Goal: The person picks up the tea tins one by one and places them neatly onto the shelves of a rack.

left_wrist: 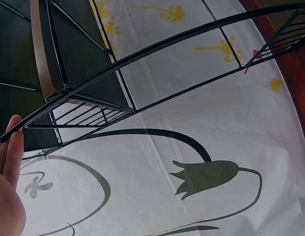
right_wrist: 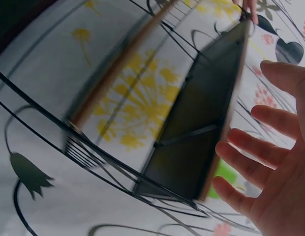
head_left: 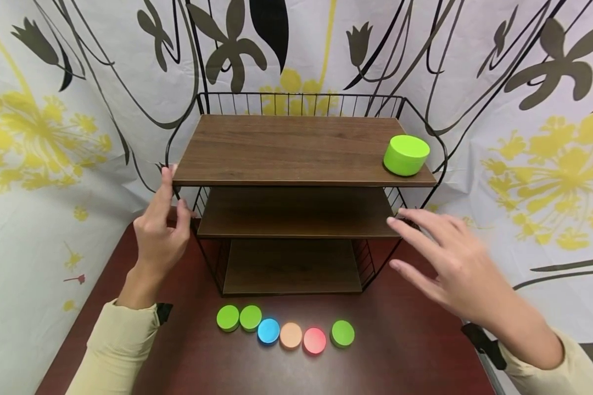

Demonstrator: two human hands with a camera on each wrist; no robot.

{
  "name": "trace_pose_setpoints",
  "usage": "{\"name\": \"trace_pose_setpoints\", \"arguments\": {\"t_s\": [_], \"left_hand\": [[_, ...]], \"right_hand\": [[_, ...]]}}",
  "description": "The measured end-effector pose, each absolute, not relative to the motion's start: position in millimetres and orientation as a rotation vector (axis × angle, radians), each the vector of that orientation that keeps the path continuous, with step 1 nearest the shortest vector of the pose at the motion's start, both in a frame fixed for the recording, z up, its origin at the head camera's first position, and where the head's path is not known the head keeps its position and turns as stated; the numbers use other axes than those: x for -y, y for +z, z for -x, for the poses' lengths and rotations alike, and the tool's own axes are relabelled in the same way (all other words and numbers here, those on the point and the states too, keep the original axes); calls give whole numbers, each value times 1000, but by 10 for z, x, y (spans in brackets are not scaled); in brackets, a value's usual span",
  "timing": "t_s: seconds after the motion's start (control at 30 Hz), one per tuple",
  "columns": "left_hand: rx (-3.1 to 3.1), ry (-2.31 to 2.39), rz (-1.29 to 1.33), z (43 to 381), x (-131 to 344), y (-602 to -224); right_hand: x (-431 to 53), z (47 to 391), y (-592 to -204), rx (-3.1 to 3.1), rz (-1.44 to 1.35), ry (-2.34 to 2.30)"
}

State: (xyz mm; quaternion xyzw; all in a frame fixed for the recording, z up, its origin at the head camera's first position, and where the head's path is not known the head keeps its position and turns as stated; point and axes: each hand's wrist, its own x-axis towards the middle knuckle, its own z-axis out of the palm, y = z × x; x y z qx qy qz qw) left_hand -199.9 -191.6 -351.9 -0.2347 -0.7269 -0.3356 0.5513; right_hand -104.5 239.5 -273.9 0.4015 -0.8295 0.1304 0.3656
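White fabric printed with grey flowers, dark stems and yellow blossoms hangs behind and at both sides of your work, filling the top of the head view and both edges. Below it, a dark red table spreads across the bottom of the frame.

The rack stands upright on the table in the centre, with a black wire frame and three brown wooden boards, the top one reaching widest in the picture.

Your right hand is at the right of the frame, before the rack's right side. Its grip is wide apart, thumb and fingers spread with nothing between them; the right wrist view shows this too. Whether a fingertip touches the rack, you cannot tell.

Your left hand is at centre left, at the left end of the top board. Its fingers are nearly straight against the black frame, thumb standing apart from them; the left wrist view shows fingertips on the frame's bar.

A bright green tub sits at the right end of the top board.

Smallest are six round pieces on the table, bottom centre. From left: two green discs side by side, a blue disc, an orange disc, a red disc, and, slightly apart, another green disc.
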Motion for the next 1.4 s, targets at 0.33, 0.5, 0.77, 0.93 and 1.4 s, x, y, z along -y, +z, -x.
{"name": "trace_pose_setpoints", "arguments": {"t_s": [0.33,0.5,0.77,0.93,1.4], "left_hand": [[1718,-792,545,2013,1925,-3535],[1724,-793,545,2005,1923,-3553],[1715,-786,543,2005,1916,-3565],[1712,-783,539,2008,1921,-3555],[1727,-784,538,1997,1922,-3554]], "right_hand": [[-2410,1045,-3178,2281,-1027,354],[-2414,1053,-3380,2299,-1037,384],[-2416,1059,-3695,2384,-1045,367],[-2365,1074,-3978,2457,-1067,344],[-2244,972,-4774,2573,-1114,315]]}}
